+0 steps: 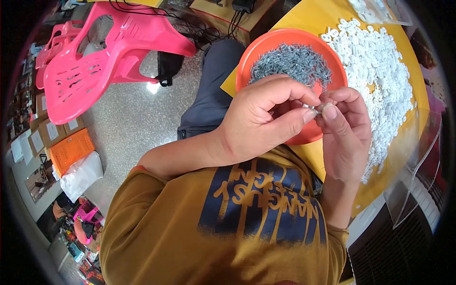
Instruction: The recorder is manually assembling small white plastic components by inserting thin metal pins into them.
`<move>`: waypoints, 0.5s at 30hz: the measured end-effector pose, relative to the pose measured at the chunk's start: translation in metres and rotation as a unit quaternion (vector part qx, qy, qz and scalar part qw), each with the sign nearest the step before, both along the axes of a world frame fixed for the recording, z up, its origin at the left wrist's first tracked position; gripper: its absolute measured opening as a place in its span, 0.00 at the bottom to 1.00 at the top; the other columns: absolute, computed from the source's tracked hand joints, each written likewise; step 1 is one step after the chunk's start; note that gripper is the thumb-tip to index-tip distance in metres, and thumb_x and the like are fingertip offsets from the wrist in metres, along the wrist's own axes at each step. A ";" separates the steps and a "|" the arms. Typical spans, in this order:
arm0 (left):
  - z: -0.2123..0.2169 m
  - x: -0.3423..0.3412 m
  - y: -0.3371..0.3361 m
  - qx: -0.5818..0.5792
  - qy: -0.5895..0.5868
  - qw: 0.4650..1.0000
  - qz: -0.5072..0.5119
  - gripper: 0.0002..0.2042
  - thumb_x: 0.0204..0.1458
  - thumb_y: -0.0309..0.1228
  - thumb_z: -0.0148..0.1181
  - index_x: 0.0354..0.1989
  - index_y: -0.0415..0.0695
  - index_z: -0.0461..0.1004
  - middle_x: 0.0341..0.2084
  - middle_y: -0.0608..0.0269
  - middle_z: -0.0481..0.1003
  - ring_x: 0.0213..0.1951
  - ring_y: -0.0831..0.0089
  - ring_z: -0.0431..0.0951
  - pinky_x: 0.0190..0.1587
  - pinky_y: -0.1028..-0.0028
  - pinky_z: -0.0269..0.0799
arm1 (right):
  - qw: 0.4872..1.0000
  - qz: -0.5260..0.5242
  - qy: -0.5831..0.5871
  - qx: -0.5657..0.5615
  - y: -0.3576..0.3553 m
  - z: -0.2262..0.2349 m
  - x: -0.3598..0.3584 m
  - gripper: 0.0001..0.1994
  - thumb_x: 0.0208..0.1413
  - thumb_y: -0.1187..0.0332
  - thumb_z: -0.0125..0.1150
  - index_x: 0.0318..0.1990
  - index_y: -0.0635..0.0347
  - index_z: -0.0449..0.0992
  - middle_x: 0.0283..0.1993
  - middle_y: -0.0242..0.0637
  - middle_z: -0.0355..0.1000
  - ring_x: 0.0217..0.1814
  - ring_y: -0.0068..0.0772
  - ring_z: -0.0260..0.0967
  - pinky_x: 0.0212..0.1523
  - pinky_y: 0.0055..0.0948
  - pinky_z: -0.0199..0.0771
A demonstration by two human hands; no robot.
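Observation:
Over the near side of an orange bowl (345, 71), my two hands meet fingertip to fingertip. My left hand (266, 116) is closed in a pinch, and my right hand (349, 121) pinches from the other side. Between them is a small, shiny metal piece (318, 110), mostly covered by the fingertips, so its exact kind is hard to see. The bowl holds a heap of small grey metal pieces that look like springs (289, 64). Just right of the bowl, many small white plastic pieces (380, 80) lie spread in a pile.
The bowl and pile rest on a yellow tabletop (297, 21). A clear plastic bag (396, 12) lies at its far right corner. Pink plastic chairs (118, 57) stand on the speckled floor at left, with cartons (51, 130) and an orange package (71, 149) beyond.

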State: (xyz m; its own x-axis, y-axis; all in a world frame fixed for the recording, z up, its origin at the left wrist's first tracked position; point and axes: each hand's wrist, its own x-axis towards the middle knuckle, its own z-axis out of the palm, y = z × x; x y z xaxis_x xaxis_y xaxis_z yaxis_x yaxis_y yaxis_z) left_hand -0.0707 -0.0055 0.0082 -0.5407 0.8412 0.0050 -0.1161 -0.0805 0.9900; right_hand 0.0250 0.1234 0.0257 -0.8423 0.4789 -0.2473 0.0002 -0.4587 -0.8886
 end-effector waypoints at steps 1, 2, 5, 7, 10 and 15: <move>0.000 0.000 0.000 -0.004 -0.014 1.000 0.000 0.08 0.48 0.20 0.52 0.38 0.36 0.68 0.30 0.65 0.67 0.32 0.83 0.68 0.35 0.83 0.65 | 1.000 -0.001 -0.002 0.001 0.001 0.000 0.000 0.08 0.47 0.75 0.56 0.36 0.61 0.66 0.30 0.28 0.65 0.30 0.15 0.59 0.33 0.14 0.61; 0.001 0.000 -0.001 -0.004 -0.013 1.000 0.001 0.08 0.48 0.20 0.52 0.38 0.36 0.68 0.30 0.65 0.67 0.32 0.83 0.68 0.35 0.83 0.65 | 1.000 -0.003 -0.005 0.003 0.001 0.000 0.000 0.08 0.47 0.76 0.56 0.36 0.61 0.66 0.30 0.28 0.65 0.31 0.15 0.59 0.33 0.14 0.62; 0.001 0.000 0.000 -0.014 -0.042 0.999 -0.010 0.07 0.48 0.20 0.52 0.37 0.36 0.68 0.30 0.66 0.68 0.32 0.83 0.68 0.36 0.83 0.65 | 1.000 -0.015 0.002 0.007 0.000 -0.001 -0.001 0.09 0.47 0.76 0.56 0.36 0.61 0.66 0.30 0.27 0.65 0.31 0.14 0.60 0.33 0.14 0.62; 0.002 0.001 0.001 -0.001 -0.096 0.995 0.003 0.07 0.48 0.21 0.52 0.37 0.36 0.68 0.30 0.66 0.68 0.32 0.84 0.68 0.36 0.83 0.65 | 1.000 -0.012 0.002 0.016 0.000 -0.001 0.000 0.08 0.47 0.76 0.56 0.36 0.61 0.66 0.30 0.27 0.65 0.31 0.14 0.60 0.33 0.14 0.61; 0.001 -0.004 0.003 -0.012 -0.029 0.999 0.010 0.06 0.48 0.21 0.52 0.36 0.36 0.69 0.28 0.66 0.68 0.32 0.84 0.69 0.34 0.84 0.65 | 0.999 -0.002 0.007 0.045 0.000 -0.002 0.001 0.08 0.48 0.77 0.55 0.36 0.61 0.66 0.30 0.27 0.64 0.32 0.15 0.59 0.34 0.13 0.61; 0.002 -0.008 0.005 -0.038 0.062 0.997 -0.014 0.05 0.48 0.20 0.52 0.34 0.37 0.70 0.27 0.66 0.68 0.29 0.84 0.69 0.31 0.84 0.65 | 0.996 0.011 0.003 0.086 -0.002 0.000 0.001 0.08 0.48 0.77 0.55 0.36 0.61 0.65 0.31 0.27 0.64 0.33 0.15 0.59 0.35 0.13 0.59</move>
